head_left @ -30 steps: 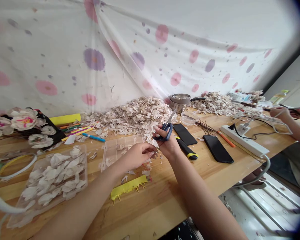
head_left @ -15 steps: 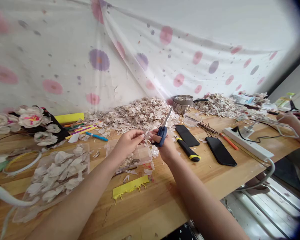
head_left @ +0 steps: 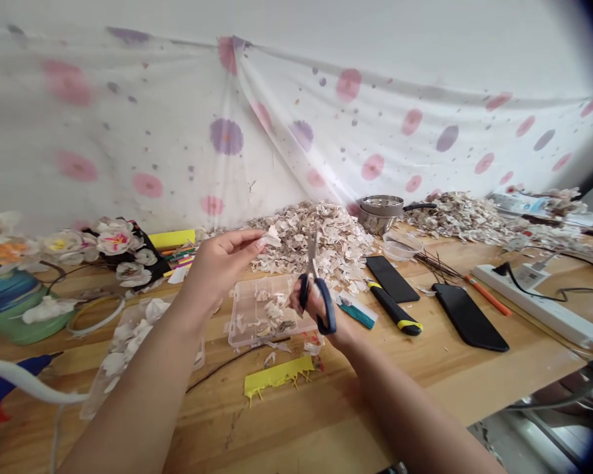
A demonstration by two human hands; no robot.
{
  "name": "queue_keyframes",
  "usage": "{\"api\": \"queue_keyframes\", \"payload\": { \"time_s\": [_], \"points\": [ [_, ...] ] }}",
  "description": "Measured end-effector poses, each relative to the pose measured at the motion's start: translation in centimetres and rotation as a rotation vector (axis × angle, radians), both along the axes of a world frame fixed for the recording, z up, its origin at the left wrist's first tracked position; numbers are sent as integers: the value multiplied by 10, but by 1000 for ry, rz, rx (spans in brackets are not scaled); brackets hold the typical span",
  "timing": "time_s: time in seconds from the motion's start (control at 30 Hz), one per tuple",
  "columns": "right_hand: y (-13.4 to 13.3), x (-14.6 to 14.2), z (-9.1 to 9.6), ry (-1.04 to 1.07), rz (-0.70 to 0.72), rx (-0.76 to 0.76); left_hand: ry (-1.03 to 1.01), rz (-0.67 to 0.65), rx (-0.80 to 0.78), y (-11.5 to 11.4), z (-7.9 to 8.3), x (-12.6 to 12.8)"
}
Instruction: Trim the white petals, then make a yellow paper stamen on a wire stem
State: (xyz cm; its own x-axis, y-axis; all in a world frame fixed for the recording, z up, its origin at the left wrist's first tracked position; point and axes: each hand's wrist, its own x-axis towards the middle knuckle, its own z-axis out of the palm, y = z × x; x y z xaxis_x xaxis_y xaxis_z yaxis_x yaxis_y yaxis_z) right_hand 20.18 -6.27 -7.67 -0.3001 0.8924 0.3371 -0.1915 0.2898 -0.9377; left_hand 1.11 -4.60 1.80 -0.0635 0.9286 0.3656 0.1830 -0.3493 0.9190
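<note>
My left hand [head_left: 222,263] is raised above the wooden table [head_left: 425,368], its fingertips pinching a small pale petal piece [head_left: 271,238]. My right hand [head_left: 321,309] holds blue-handled scissors [head_left: 315,289] upright, blades pointing up beside that piece. Below both hands lies a clear plastic box [head_left: 269,316] with pale scraps in it. A yellow fringed paper strip [head_left: 279,375] lies in front of the box.
A big heap of pale scraps [head_left: 321,237] lies behind, with a metal pot [head_left: 380,210]. Two black phones [head_left: 467,316], a black-and-yellow knife [head_left: 393,316], a white power strip [head_left: 538,303], paper flowers [head_left: 103,243], pens and a bag of petals [head_left: 128,336] crowd the table.
My left hand has lifted from the table up and to the left with the petal piece. My right hand has turned the scissors upright. The view has shifted, so the other person's hands are out of sight.
</note>
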Motion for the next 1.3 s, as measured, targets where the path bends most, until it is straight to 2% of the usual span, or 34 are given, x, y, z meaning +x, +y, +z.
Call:
{"api": "queue_keyframes", "payload": {
  "time_s": [0.13, 0.27, 0.4, 0.5, 0.6, 0.83, 1.03, 1.17, 1.3],
  "points": [
    [-5, -1, -1, -57, 193, -19, 21, 26, 47, -1, 0, -2],
    [-6, -1, -1, -73, 231, -57, 121, 57, 76, -3, -1, 0],
    [-3, -3, -2, -41, 104, -93, 255, 55, 65, -7, 2, 3],
    [2, -1, -1, 29, -33, -118, 383, -82, -26, -8, 5, 4],
    [6, 3, 2, 80, -88, -129, 459, -227, -143, -7, 7, 5],
    [4, 0, 4, 143, -121, -159, 457, -326, -207, -10, 5, 9],
    [2, 0, 7, 182, -201, -155, 490, -459, -210, -9, -5, 15],
    [-1, 1, 15, 164, -221, -131, 439, -474, -185, -4, -11, 20],
    [-2, 3, 19, 156, -264, -93, 341, -481, -232, -1, -13, 23]
  ]
}}
